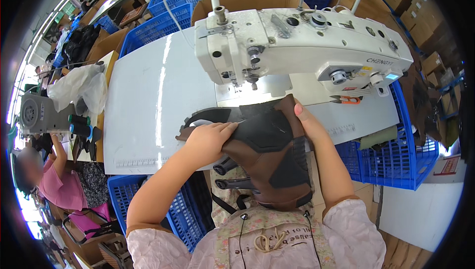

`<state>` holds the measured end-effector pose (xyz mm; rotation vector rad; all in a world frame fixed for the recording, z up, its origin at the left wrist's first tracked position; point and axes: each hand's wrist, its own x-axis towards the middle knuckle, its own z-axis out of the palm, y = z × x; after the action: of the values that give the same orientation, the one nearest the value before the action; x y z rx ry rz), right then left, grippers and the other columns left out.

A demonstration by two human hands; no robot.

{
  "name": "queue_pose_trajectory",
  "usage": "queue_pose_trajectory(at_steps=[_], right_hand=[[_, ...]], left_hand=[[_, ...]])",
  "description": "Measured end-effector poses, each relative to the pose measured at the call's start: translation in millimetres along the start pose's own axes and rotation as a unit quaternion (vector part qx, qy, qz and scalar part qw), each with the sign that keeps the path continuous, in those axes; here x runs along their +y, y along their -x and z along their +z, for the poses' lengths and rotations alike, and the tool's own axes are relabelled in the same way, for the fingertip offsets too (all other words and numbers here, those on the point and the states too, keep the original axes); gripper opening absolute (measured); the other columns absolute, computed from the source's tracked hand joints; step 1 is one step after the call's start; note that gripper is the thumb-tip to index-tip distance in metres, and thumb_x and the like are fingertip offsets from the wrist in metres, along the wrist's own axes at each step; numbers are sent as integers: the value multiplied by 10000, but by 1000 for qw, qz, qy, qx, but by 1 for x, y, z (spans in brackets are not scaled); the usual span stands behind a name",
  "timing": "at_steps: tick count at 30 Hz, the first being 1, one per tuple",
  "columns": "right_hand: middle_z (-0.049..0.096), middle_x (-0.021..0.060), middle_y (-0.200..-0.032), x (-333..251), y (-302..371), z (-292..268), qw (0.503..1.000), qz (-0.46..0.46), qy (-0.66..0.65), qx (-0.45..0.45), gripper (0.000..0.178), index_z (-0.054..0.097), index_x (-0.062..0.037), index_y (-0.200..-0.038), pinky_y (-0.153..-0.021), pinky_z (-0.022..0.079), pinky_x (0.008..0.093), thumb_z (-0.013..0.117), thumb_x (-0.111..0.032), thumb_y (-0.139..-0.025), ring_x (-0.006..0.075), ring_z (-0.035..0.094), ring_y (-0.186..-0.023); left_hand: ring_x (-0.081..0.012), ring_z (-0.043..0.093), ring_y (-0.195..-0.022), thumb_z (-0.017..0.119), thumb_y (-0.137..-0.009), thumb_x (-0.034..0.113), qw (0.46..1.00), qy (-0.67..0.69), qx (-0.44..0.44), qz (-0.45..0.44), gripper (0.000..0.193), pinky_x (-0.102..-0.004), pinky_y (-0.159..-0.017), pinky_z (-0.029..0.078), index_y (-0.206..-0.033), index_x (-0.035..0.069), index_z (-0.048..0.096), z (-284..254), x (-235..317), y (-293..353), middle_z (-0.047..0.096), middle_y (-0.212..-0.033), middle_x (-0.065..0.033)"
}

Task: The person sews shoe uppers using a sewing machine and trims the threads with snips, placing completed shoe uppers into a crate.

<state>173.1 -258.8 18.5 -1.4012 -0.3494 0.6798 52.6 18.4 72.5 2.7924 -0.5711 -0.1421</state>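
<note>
A brown and black leather boot upper (260,128) lies across the front of the sewing table and hangs down toward my lap. Its far edge is close to the needle area of the white sewing machine (277,46). My left hand (213,139) grips its left side, fingers pressed together on the black panel. On the opposite side, my right hand (308,120) holds the brown edge with the thumb showing; its other fingers are hidden. Dark strap-like pieces (235,184) stick out below my left hand.
Orange-handled thread snips (346,100) rest on the table (133,101) under the machine arm. Blue crates (391,162) stand at right and below left. Another person in pink (62,185) sits at a machine on the left, beside thread spools (80,129).
</note>
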Motion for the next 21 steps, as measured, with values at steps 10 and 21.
queue_pose_trajectory(at_steps=[10, 21], right_hand=[[495, 121, -1345, -22, 9, 15, 999, 46, -2, 23, 735, 383, -37, -1424, -1088, 308, 336, 653, -363, -823, 226, 445, -1258], [569, 95, -1269, -5, -2, 10, 996, -14, -15, 82, 529, 460, 5, -1341, -1017, 385, 315, 623, -175, -871, 190, 512, -1174]], left_hand=[[-309, 613, -1083, 709, -664, 56, 1000, -1, 22, -13, 641, -399, -867, 515, -1282, 66, 539, -2, -7, -6, 634, -1196, -124], [-328, 603, -1084, 716, -635, 76, 996, -43, -78, -7, 744, -410, -895, 500, -1336, 18, 474, -27, -4, -36, 619, -1204, -173]])
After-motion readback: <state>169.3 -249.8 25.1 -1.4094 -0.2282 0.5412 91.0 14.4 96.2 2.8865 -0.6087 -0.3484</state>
